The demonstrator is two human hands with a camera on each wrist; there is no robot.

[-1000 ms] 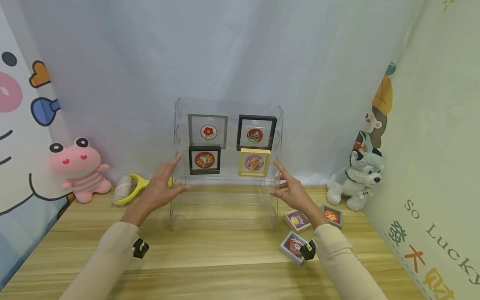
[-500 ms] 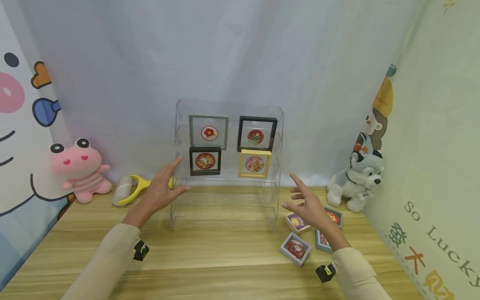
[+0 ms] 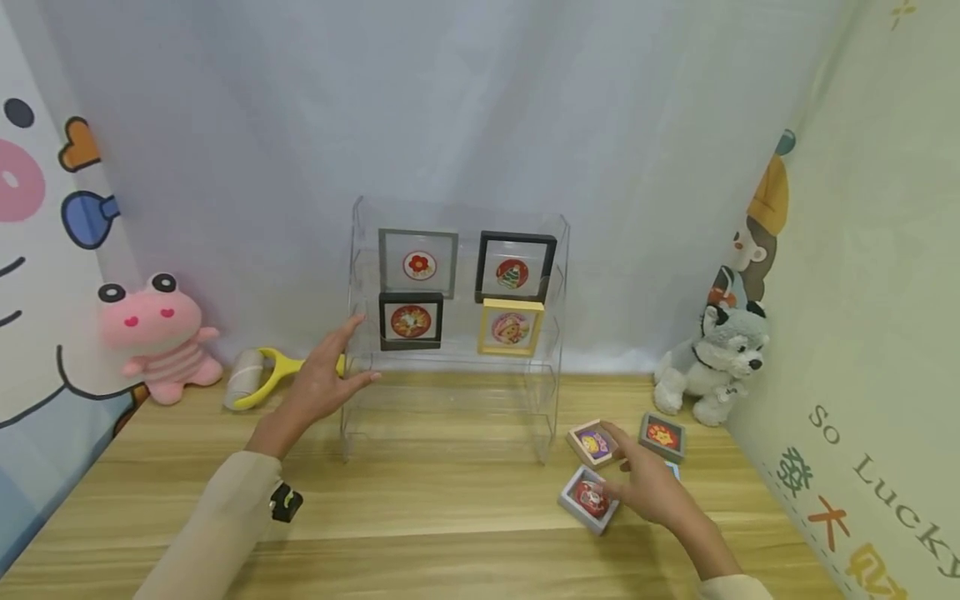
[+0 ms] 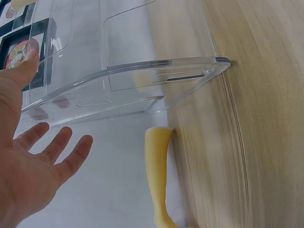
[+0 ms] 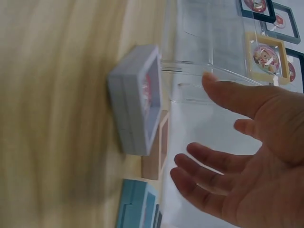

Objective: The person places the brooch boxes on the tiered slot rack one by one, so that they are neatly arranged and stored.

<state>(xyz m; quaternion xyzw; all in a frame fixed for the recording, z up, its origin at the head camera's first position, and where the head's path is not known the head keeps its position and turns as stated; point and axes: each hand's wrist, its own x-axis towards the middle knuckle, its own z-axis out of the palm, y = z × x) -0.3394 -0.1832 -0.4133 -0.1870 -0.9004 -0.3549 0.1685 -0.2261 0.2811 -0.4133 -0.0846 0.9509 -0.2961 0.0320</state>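
Framing the left side of the clear rack [image 3: 457, 362], our left hand [image 3: 318, 382] is holding its fingers spread, thumb toward the front and the others along the side wall. We are judging this a pose suited to steadying; whether any fingertip is touching, we cannot tell against such clear plastic. Our right hand [image 3: 651, 482] is hovering low over the table [image 3: 450, 550], its fingers apart and pinching nothing, thumb over the lilac frame [image 3: 585, 504] and forefinger by the tan frame [image 3: 583, 452]. That gap is looking, to us, well suited to a small frame's edges. The blue frame [image 5: 135, 206] is lying mostly under the hand, and the star frame [image 3: 662, 436] is lying just beyond it. The lilac, tan and star ones are facing up, probably so their prints are easy to tell apart.

On the rack, the flower frame [image 3: 418, 265] and the tree frame [image 3: 512, 272] are standing above and behind the dark frame [image 3: 411, 322] and the yellow frame [image 3: 511, 328]; we are reading the stepped tiers as the reason every print is showing. The roller [image 3: 244, 379] is lying left of the rack, its handle passing behind our left hand.
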